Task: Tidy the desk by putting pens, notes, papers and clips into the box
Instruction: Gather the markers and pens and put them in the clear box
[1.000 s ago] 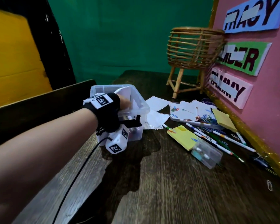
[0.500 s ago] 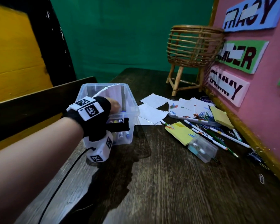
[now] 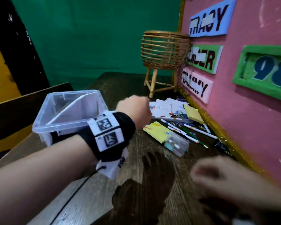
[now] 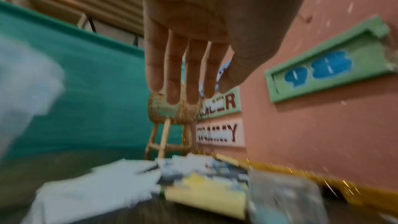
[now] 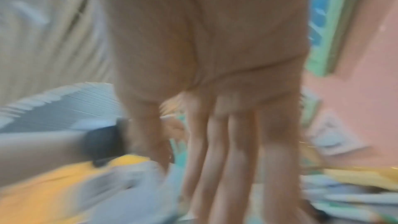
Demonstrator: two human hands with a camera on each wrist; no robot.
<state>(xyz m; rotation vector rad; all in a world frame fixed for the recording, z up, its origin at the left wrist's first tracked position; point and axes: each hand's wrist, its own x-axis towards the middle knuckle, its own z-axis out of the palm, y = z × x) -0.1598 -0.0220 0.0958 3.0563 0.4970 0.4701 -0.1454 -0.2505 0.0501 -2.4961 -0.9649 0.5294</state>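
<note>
Head view, left hand [image 3: 134, 111] empty, fingers straight

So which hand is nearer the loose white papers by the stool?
Left. The left hand is just past the box, right beside the papers. The right hand is at the near edge of the desk, short of the small clear case.
</note>
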